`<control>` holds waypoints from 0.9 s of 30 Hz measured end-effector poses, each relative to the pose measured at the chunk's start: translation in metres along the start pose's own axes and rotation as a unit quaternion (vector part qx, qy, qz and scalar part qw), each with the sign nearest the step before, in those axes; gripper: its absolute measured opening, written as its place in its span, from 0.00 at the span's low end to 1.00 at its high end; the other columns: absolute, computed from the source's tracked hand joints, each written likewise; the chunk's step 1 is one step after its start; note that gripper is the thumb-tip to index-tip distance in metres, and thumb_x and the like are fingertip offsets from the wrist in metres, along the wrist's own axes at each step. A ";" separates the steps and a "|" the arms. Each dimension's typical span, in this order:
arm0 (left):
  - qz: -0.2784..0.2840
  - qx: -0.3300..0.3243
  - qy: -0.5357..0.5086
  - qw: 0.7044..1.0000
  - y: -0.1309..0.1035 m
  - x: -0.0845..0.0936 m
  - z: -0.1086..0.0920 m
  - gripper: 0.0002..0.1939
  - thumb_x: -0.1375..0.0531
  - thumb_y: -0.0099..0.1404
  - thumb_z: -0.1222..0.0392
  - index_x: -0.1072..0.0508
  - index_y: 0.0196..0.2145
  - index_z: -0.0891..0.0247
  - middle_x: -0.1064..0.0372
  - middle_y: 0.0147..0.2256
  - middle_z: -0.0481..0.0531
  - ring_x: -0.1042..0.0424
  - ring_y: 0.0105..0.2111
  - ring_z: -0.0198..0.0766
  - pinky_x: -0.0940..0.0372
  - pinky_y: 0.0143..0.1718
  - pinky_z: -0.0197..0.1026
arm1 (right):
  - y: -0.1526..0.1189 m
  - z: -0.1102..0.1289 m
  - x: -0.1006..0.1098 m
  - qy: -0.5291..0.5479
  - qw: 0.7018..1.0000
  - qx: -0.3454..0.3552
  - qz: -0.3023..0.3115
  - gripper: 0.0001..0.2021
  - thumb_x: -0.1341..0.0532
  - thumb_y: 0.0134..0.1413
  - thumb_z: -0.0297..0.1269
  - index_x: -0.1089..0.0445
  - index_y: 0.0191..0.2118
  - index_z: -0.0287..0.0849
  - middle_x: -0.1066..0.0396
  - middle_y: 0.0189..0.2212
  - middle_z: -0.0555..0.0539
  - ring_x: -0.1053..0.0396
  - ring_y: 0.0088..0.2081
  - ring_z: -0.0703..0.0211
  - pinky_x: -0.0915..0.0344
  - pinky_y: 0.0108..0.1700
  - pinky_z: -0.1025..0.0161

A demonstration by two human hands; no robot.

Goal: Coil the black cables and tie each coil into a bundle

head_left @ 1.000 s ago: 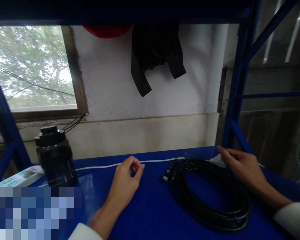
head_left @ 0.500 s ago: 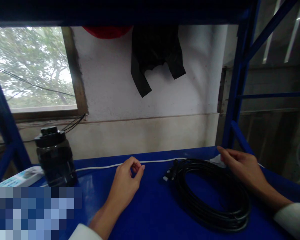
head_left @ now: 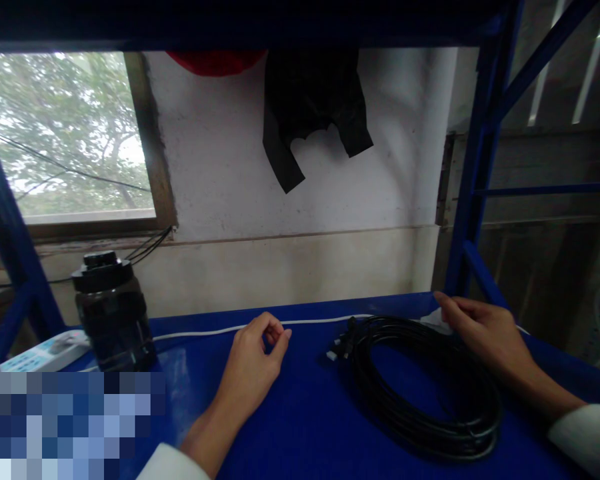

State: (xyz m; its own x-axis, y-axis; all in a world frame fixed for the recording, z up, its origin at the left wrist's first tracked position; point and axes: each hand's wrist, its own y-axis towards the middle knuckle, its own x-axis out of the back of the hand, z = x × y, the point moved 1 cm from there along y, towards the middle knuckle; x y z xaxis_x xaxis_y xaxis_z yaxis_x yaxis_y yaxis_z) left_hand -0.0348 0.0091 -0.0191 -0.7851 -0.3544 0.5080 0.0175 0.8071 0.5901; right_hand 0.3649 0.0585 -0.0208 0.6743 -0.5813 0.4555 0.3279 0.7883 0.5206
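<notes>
My left hand (head_left: pixel 253 360) hovers over the blue tabletop (head_left: pixel 290 420), its thumb and index fingertips close together and nothing visible between them. To its right lies a coil of black cable (head_left: pixel 405 417), with small connectors (head_left: pixel 337 348) at its left side. At the coil's upper right edge is my right hand (head_left: pixel 485 333), loosely extended with its thumb and fingers pointing left. A crumpled whitish piece (head_left: pixel 435 321) shows beside and below those fingers; the hand does not visibly grip it.
A dark bottle (head_left: pixel 113 320) and a white power strip (head_left: pixel 50 353) stand at the left. A white cord (head_left: pixel 195 333) runs along the back of the table. Blue frame posts (head_left: pixel 473 167) rise on both sides. A black garment-like item (head_left: pixel 315 93) hangs against the wall.
</notes>
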 end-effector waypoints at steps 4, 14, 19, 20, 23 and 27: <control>0.002 0.002 0.000 1.000 0.000 0.000 0.000 0.10 0.39 0.68 0.55 0.28 0.30 0.60 0.28 0.27 0.47 0.32 0.27 0.37 0.41 0.32 0.40 | -0.001 0.001 0.000 0.009 1.000 -0.017 0.012 0.32 0.43 0.54 0.68 0.28 0.23 0.40 0.34 0.17 0.48 0.38 0.22 0.55 0.43 0.26 0.61; 0.005 -0.002 0.003 1.000 0.000 -0.001 0.002 0.09 0.40 0.69 0.55 0.27 0.31 0.60 0.27 0.28 0.47 0.31 0.28 0.38 0.40 0.33 0.40 | -0.001 0.001 -0.001 0.003 0.999 -0.029 0.020 0.33 0.43 0.53 0.69 0.28 0.25 0.39 0.36 0.16 0.48 0.39 0.21 0.55 0.45 0.25 0.61; 0.009 -0.003 0.005 1.000 -0.001 -0.001 0.002 0.09 0.40 0.69 0.55 0.27 0.31 0.60 0.27 0.27 0.47 0.31 0.28 0.37 0.40 0.33 0.40 | -0.001 0.002 -0.001 0.006 1.000 -0.021 0.019 0.32 0.43 0.53 0.69 0.29 0.24 0.40 0.36 0.17 0.48 0.40 0.21 0.56 0.46 0.26 0.61; 0.007 -0.004 0.005 1.000 -0.001 -0.001 0.002 0.09 0.40 0.69 0.55 0.27 0.31 0.60 0.27 0.27 0.47 0.31 0.28 0.37 0.40 0.33 0.40 | -0.001 0.002 -0.001 0.006 1.000 -0.021 0.017 0.32 0.43 0.53 0.69 0.29 0.23 0.40 0.36 0.16 0.48 0.40 0.21 0.56 0.46 0.26 0.61; 0.005 -0.003 0.001 1.000 -0.001 -0.001 0.002 0.09 0.39 0.69 0.55 0.27 0.31 0.60 0.27 0.27 0.47 0.31 0.27 0.37 0.41 0.32 0.40 | 0.000 -0.001 -0.001 0.009 1.000 -0.021 0.019 0.32 0.43 0.54 0.69 0.29 0.24 0.40 0.36 0.17 0.48 0.40 0.22 0.56 0.46 0.26 0.61; 0.005 -0.006 -0.001 1.000 -0.001 -0.001 0.002 0.09 0.39 0.69 0.55 0.27 0.31 0.59 0.28 0.27 0.47 0.31 0.28 0.37 0.41 0.32 0.40 | 0.001 -0.003 -0.001 -0.001 0.999 -0.026 0.023 0.32 0.43 0.54 0.69 0.28 0.25 0.39 0.35 0.17 0.48 0.39 0.22 0.56 0.45 0.26 0.61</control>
State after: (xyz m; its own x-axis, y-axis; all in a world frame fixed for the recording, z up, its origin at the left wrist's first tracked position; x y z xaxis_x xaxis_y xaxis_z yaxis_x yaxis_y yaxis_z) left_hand -0.0351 0.0097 -0.0209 -0.7860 -0.3450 0.5131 0.0336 0.8048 0.5926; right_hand 0.3662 0.0604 -0.0233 0.6881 -0.5449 0.4791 0.3308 0.8233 0.4612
